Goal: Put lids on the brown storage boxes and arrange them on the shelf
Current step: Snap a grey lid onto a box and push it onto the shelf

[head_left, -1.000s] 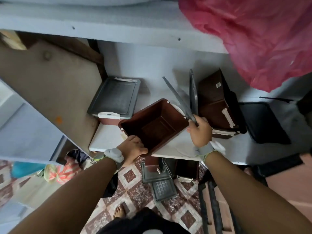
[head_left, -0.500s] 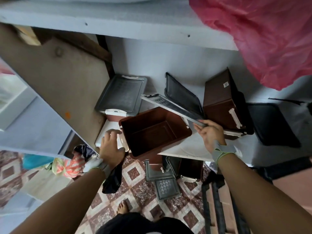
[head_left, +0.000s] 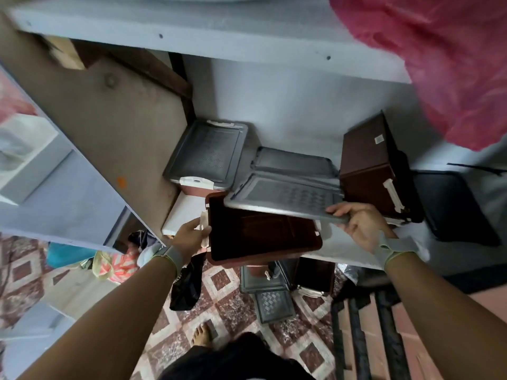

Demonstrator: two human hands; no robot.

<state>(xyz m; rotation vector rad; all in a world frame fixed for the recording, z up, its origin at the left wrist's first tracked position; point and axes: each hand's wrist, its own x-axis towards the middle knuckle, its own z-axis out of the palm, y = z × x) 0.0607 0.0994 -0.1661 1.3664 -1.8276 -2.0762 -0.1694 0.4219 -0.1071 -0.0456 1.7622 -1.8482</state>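
An open brown storage box (head_left: 263, 237) sits at the front edge of the white shelf (head_left: 343, 250), tipped slightly toward me. My left hand (head_left: 192, 234) grips its left side at the white latch. My right hand (head_left: 359, 223) holds a grey lid (head_left: 285, 198) by its right corner, hovering tilted over the box's far half. A second grey lid (head_left: 293, 161) leans behind it. A closed box with a grey lid (head_left: 205, 154) stands at the back left. Another brown box (head_left: 370, 165) lies on its side at the right.
A dark lid (head_left: 452, 207) lies flat on the shelf at the right. A pink plastic bag (head_left: 439, 64) hangs above. Below the shelf, on the tiled floor, stand more boxes and a grey lid (head_left: 274, 305). A brown side panel (head_left: 109, 127) closes the left.
My right hand has swung the grey lid down from nearly upright to almost flat over the box. My left hand has shifted from the near rim to the left latch.
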